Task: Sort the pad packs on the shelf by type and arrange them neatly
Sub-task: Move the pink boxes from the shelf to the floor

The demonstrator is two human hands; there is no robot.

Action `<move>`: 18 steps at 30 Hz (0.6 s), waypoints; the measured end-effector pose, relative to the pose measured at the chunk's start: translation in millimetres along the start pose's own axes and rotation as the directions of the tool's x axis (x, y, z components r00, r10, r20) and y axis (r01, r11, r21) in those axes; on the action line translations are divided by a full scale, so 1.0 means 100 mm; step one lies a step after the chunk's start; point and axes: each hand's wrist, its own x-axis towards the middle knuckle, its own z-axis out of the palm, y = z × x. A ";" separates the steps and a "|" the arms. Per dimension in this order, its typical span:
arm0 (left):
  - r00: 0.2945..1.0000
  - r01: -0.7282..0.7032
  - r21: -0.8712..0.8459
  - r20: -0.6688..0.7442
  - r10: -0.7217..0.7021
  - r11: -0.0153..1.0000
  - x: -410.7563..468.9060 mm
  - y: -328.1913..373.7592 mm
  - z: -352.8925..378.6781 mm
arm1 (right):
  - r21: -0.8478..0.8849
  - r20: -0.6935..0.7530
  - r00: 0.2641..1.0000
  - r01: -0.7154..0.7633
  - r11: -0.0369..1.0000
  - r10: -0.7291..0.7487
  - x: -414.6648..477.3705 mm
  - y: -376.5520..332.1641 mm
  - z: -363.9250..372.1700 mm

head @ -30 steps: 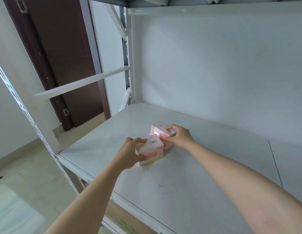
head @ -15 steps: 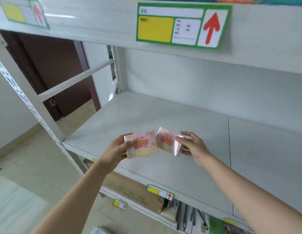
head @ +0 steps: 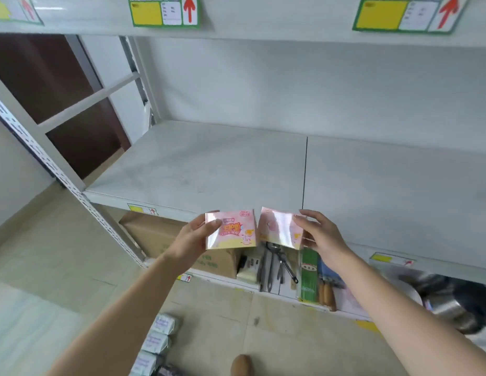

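The left hand point(head: 191, 240) grips a pink pad pack point(head: 232, 229) by its left edge, thumb across the front and fingers curled behind. The pack's printed face is towards the person, lettering upright, its long axis running left to right. Just beside it, almost touching, a second pink pack point(head: 278, 230) tilts slightly, its glossy front catching glare. The right hand point(head: 321, 236) pinches its right edge, the other fingers loosely spread. Both packs hang in the air before the front edge of the white shelf point(head: 236, 164).
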 end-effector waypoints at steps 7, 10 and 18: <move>0.997 0.069 0.036 0.043 -0.071 0.997 -0.87 -0.43 0.70 | 0.035 -0.103 0.995 0.011 0.999 -0.008 -1.21 0.52 -0.66; 0.994 0.083 0.046 0.072 -0.086 0.995 -1.19 -0.51 0.93 | 0.050 -0.143 0.990 0.003 0.999 0.004 -1.64 0.65 -0.88; 0.986 0.123 0.104 0.097 -0.133 0.987 -1.75 -0.65 1.25 | 0.042 -0.154 0.988 -0.008 0.999 0.014 -2.42 0.84 -1.24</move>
